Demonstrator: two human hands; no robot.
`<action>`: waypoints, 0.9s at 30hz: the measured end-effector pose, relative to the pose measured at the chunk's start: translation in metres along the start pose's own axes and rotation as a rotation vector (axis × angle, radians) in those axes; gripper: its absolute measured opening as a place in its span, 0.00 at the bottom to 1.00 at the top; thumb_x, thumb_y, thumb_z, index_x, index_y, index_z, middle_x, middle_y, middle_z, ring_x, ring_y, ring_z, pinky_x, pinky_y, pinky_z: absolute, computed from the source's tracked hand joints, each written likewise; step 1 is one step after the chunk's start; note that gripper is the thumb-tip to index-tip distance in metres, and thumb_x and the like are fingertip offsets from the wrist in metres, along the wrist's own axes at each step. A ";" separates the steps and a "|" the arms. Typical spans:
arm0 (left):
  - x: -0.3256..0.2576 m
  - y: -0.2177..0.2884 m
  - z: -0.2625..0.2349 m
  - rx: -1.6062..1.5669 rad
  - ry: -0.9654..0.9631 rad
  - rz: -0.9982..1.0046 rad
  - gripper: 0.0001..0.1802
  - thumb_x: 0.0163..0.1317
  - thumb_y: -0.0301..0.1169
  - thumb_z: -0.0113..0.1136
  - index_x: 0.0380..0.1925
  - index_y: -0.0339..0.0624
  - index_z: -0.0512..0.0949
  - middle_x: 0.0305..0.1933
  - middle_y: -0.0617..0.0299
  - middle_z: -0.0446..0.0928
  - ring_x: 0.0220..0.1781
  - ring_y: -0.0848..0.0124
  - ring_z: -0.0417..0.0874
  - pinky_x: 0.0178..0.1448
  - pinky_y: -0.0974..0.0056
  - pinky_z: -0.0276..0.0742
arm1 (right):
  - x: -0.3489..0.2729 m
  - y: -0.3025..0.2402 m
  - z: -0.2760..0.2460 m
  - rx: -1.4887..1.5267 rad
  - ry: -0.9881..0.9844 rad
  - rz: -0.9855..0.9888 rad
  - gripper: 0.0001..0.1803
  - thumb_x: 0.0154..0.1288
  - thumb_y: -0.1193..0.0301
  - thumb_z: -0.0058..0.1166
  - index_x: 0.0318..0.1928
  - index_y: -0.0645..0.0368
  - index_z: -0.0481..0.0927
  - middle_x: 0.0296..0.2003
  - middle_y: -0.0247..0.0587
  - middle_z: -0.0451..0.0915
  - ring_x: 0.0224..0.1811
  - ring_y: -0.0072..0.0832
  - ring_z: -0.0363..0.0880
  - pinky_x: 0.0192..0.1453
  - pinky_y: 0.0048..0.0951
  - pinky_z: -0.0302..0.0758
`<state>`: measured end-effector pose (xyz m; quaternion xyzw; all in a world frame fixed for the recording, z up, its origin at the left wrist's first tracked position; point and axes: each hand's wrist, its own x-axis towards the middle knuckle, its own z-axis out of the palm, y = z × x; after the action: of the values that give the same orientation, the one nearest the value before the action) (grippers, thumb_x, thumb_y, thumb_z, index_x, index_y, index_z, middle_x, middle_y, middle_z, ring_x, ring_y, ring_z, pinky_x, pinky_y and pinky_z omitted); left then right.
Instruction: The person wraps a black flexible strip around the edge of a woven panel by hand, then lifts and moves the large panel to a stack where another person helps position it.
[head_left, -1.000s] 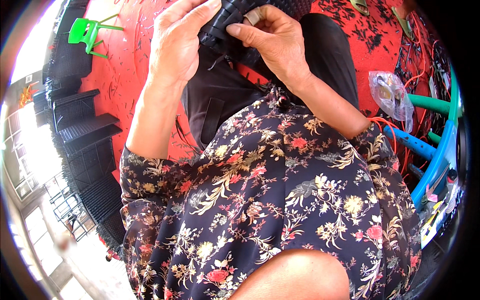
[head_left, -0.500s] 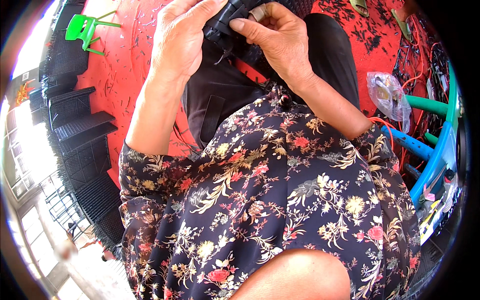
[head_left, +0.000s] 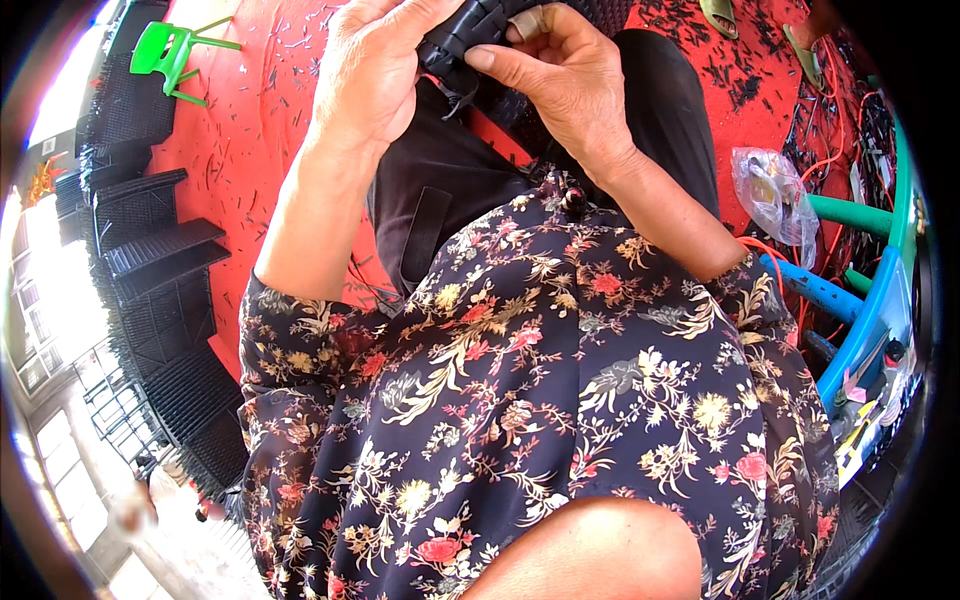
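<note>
A black woven piece made of flat, glossy strips (head_left: 462,38) lies over my lap at the top edge of the view, where part of it is cut off. My left hand (head_left: 372,85) grips its left side, with the fingertips out of view. On the other side, my right hand (head_left: 578,88) has thumb and curled forefinger closed at the weave; whether a single strip is pinched there is hidden. Tan tape (head_left: 526,24) wraps one right finger. A short loose strip end (head_left: 458,102) hangs below the woven piece, near my dark trousers (head_left: 440,200).
Black strip scraps (head_left: 742,75) litter the red floor (head_left: 250,130). Stacked black woven panels (head_left: 165,270) and a small green chair (head_left: 165,52) stand left. At right are a clear plastic bag (head_left: 775,195), orange cord (head_left: 830,155), and a blue-green frame (head_left: 865,330). Sandalled feet (head_left: 805,48) show top right.
Both hands and the woven piece have shifted slightly to the right. My right thumb stays against the weave, and the grip looks much the same.
</note>
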<state>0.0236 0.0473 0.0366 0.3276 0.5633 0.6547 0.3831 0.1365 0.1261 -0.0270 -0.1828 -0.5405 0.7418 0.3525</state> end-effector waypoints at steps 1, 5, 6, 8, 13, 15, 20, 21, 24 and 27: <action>0.000 0.000 0.001 -0.009 0.022 -0.009 0.11 0.62 0.28 0.52 0.40 0.31 0.75 0.36 0.59 0.79 0.35 0.75 0.79 0.39 0.73 0.74 | 0.000 -0.002 0.000 -0.044 0.007 0.004 0.16 0.47 0.75 0.69 0.27 0.56 0.69 0.21 0.23 0.69 0.23 0.10 0.64 0.26 0.15 0.64; -0.001 0.000 0.001 -0.004 0.049 -0.050 0.12 0.63 0.29 0.51 0.41 0.32 0.75 0.36 0.60 0.79 0.33 0.76 0.79 0.36 0.74 0.73 | 0.001 -0.005 0.001 -0.191 0.013 -0.027 0.17 0.47 0.72 0.70 0.26 0.57 0.70 0.21 0.25 0.70 0.23 0.11 0.65 0.26 0.16 0.66; -0.001 0.000 -0.001 0.011 0.043 -0.062 0.12 0.63 0.30 0.51 0.41 0.33 0.75 0.36 0.60 0.79 0.33 0.77 0.79 0.35 0.74 0.73 | 0.001 -0.005 0.001 -0.261 0.039 -0.077 0.17 0.46 0.71 0.70 0.26 0.57 0.70 0.21 0.25 0.71 0.23 0.11 0.65 0.26 0.17 0.66; 0.001 -0.002 -0.003 -0.088 0.041 -0.090 0.13 0.63 0.30 0.50 0.42 0.33 0.75 0.36 0.60 0.79 0.33 0.77 0.79 0.34 0.74 0.73 | 0.003 -0.004 0.003 -0.398 0.093 -0.181 0.18 0.45 0.70 0.71 0.26 0.58 0.70 0.21 0.26 0.71 0.23 0.12 0.65 0.27 0.18 0.67; 0.004 -0.011 -0.006 -0.063 0.015 0.020 0.13 0.64 0.31 0.50 0.43 0.33 0.74 0.37 0.57 0.79 0.35 0.73 0.81 0.36 0.72 0.76 | 0.006 0.001 0.001 -0.311 0.064 -0.172 0.18 0.44 0.69 0.71 0.27 0.60 0.71 0.20 0.28 0.71 0.23 0.14 0.65 0.27 0.20 0.67; 0.007 -0.014 -0.005 -0.224 -0.059 -0.004 0.14 0.64 0.31 0.49 0.43 0.32 0.74 0.38 0.56 0.79 0.36 0.70 0.81 0.38 0.70 0.77 | 0.006 0.003 -0.002 -0.274 0.036 -0.137 0.18 0.44 0.69 0.71 0.27 0.60 0.72 0.20 0.29 0.71 0.23 0.14 0.66 0.27 0.20 0.67; 0.005 -0.010 -0.005 -0.267 -0.061 -0.050 0.15 0.64 0.31 0.49 0.45 0.31 0.73 0.41 0.54 0.79 0.40 0.66 0.81 0.45 0.66 0.76 | 0.006 -0.003 0.001 -0.413 0.075 -0.096 0.18 0.43 0.68 0.71 0.27 0.60 0.72 0.20 0.30 0.71 0.23 0.15 0.67 0.27 0.21 0.68; 0.005 -0.010 -0.004 -0.262 -0.044 -0.037 0.15 0.64 0.31 0.49 0.45 0.30 0.73 0.41 0.53 0.79 0.41 0.66 0.81 0.46 0.65 0.76 | 0.006 -0.003 0.002 -0.428 0.085 -0.108 0.19 0.43 0.68 0.71 0.27 0.61 0.72 0.20 0.31 0.72 0.23 0.16 0.67 0.27 0.22 0.68; 0.004 -0.009 -0.006 -0.273 -0.086 -0.007 0.15 0.64 0.31 0.49 0.46 0.30 0.73 0.42 0.53 0.78 0.42 0.65 0.80 0.48 0.65 0.75 | 0.005 -0.003 0.001 -0.441 0.102 -0.150 0.19 0.43 0.67 0.71 0.27 0.61 0.72 0.20 0.32 0.72 0.23 0.17 0.68 0.28 0.23 0.69; 0.006 -0.015 -0.008 -0.286 -0.083 0.002 0.16 0.65 0.32 0.47 0.46 0.30 0.73 0.43 0.52 0.78 0.43 0.65 0.80 0.49 0.64 0.75 | 0.006 -0.002 -0.002 -0.401 0.078 -0.153 0.19 0.43 0.67 0.70 0.27 0.61 0.72 0.20 0.32 0.72 0.23 0.17 0.68 0.28 0.24 0.70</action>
<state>0.0157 0.0494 0.0210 0.2972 0.4476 0.7145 0.4481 0.1339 0.1323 -0.0250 -0.2362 -0.6753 0.5830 0.3850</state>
